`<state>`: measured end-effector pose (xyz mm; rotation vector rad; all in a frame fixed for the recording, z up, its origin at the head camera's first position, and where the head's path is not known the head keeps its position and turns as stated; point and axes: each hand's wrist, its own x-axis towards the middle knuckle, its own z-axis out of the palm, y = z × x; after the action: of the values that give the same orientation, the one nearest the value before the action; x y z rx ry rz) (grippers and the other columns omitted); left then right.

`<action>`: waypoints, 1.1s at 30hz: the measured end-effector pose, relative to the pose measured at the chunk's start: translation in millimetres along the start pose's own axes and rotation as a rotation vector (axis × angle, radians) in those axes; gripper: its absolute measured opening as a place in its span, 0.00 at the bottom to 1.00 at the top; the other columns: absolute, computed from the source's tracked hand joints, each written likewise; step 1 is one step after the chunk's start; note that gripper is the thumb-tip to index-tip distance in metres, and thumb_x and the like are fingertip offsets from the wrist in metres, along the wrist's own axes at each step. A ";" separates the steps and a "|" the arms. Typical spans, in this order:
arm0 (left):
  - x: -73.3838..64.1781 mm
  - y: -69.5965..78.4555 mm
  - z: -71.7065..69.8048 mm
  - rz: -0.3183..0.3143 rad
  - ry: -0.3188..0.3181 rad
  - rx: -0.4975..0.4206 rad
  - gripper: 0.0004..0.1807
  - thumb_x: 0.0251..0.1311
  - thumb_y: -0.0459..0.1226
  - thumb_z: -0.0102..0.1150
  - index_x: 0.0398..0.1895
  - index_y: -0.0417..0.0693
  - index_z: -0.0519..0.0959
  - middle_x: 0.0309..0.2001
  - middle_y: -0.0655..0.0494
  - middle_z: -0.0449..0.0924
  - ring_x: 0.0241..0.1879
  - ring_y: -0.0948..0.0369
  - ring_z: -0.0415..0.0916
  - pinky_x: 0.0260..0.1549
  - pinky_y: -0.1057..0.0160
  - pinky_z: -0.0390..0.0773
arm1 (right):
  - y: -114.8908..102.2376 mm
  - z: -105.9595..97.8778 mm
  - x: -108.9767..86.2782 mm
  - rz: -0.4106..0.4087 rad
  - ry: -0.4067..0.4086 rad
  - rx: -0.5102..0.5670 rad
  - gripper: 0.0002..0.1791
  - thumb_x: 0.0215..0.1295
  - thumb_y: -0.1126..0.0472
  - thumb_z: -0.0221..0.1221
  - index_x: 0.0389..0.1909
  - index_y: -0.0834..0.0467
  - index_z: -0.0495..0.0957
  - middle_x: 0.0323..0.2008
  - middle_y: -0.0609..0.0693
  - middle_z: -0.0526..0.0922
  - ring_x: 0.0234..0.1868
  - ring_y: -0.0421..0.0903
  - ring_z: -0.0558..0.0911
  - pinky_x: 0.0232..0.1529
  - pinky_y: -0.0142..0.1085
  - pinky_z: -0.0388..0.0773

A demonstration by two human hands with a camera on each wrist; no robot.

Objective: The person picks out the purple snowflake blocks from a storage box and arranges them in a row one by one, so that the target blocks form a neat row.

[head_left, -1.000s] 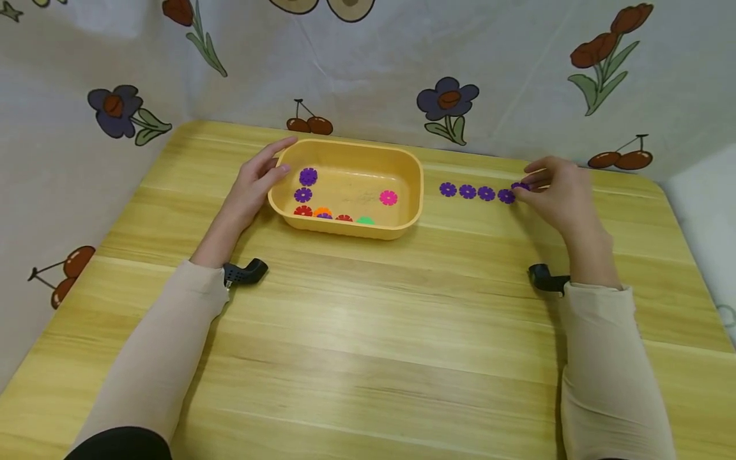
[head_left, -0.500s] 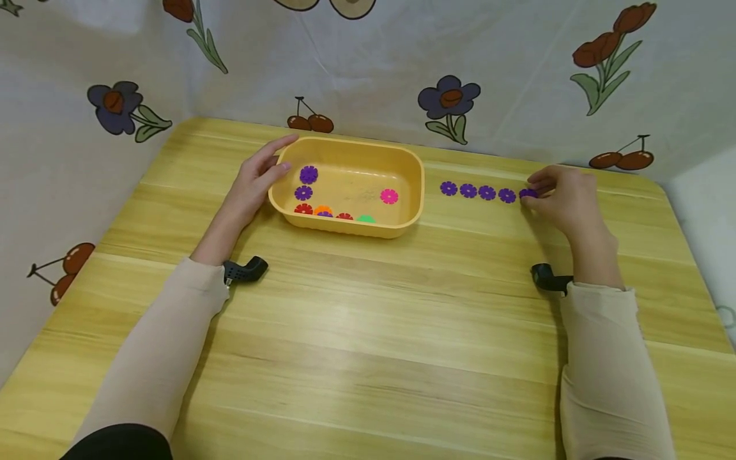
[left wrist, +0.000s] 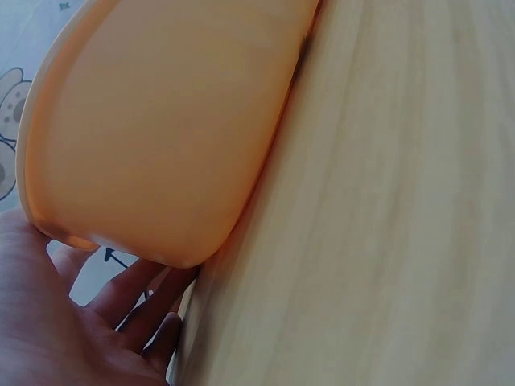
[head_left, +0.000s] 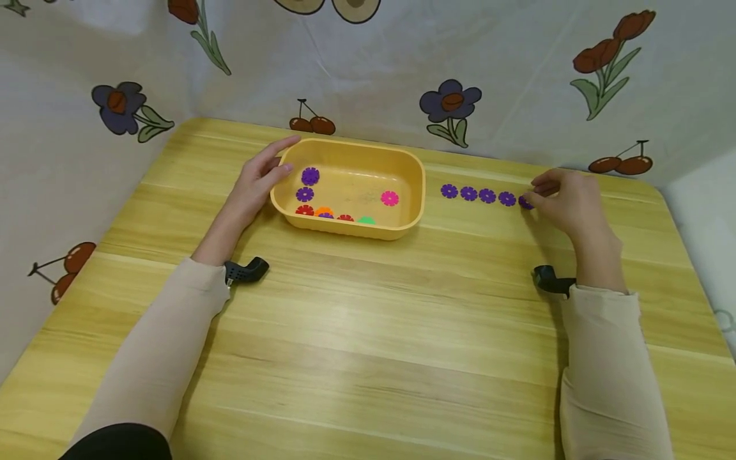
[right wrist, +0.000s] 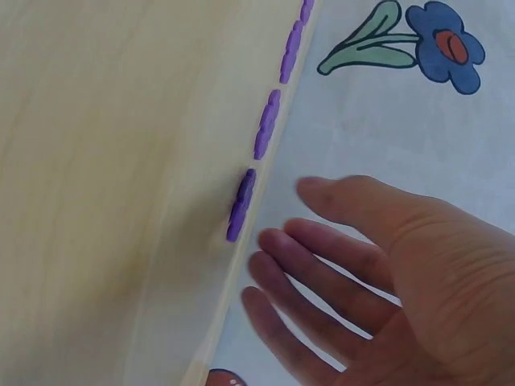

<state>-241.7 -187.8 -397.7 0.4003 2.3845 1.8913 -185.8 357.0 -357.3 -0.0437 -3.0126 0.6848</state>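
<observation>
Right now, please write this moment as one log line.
left hand: holds yellow tub | right hand: close to end disc | row: five purple discs, right of tub | inside tub: mixed-colour discs

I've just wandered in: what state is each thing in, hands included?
Yellow tub: upright, lidless.
Left hand: thumb over the tub's rim, fingers outside.
Row of five purple discs: lying flat on the table.
Right hand: fingers relaxed, holding nothing, near the row's end.
Purple discs in the tub: loose, some seemingly overlapping.
Pink disc: flat in the tub, by itself.
Green disc: partly hidden by the tub's near wall.
Red discs: likewise.
Orange disc: likewise.
</observation>
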 end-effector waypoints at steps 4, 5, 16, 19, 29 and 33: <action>0.0 0.1 0.5 -0.003 -0.001 0.021 0.28 0.78 0.43 0.54 0.78 0.67 0.70 0.78 0.55 0.68 0.70 0.49 0.73 0.52 0.70 0.84 | -9.3 -0.8 0.6 -0.016 0.055 0.012 0.21 0.74 0.53 0.63 0.56 0.66 0.83 0.50 0.69 0.87 0.50 0.66 0.86 0.40 0.33 0.76; -0.1 0.3 0.5 -0.004 0.000 0.023 0.28 0.78 0.43 0.54 0.79 0.66 0.70 0.78 0.56 0.67 0.70 0.49 0.73 0.53 0.70 0.84 | -13.7 -0.2 1.0 -0.025 0.064 0.021 0.21 0.74 0.53 0.63 0.56 0.66 0.83 0.50 0.68 0.87 0.49 0.65 0.86 0.40 0.33 0.78; 0.0 -1.0 0.7 0.004 -0.005 0.031 0.28 0.78 0.42 0.53 0.78 0.67 0.70 0.78 0.57 0.67 0.70 0.49 0.73 0.53 0.69 0.84 | -67.8 13.4 4.5 -0.093 0.108 0.137 0.18 0.75 0.58 0.61 0.56 0.67 0.83 0.49 0.67 0.87 0.54 0.62 0.85 0.60 0.57 0.82; -0.7 -0.6 0.2 0.001 -0.003 0.032 0.27 0.78 0.43 0.53 0.78 0.68 0.70 0.78 0.56 0.68 0.70 0.49 0.73 0.52 0.71 0.84 | -77.0 15.6 6.2 -0.095 0.099 0.154 0.18 0.75 0.58 0.61 0.56 0.67 0.83 0.49 0.67 0.87 0.55 0.62 0.85 0.61 0.56 0.81; -0.5 -0.5 -0.1 -0.003 0.002 0.025 0.27 0.78 0.44 0.54 0.78 0.68 0.70 0.76 0.54 0.70 0.69 0.49 0.74 0.50 0.72 0.84 | -116.3 24.2 16.7 -0.146 0.118 0.193 0.16 0.75 0.59 0.61 0.55 0.66 0.83 0.50 0.65 0.87 0.55 0.61 0.85 0.63 0.54 0.81; -0.7 1.4 1.1 -0.004 0.004 0.024 0.27 0.78 0.42 0.54 0.78 0.68 0.70 0.77 0.56 0.69 0.69 0.49 0.73 0.50 0.72 0.84 | -132.2 31.1 21.9 -0.201 0.149 0.197 0.15 0.74 0.61 0.62 0.53 0.66 0.84 0.48 0.63 0.89 0.53 0.59 0.86 0.60 0.53 0.83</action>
<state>-240.6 -186.6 -396.7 0.3938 2.4109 1.8654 -211.5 225.2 -327.2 0.2030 -2.7452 0.9076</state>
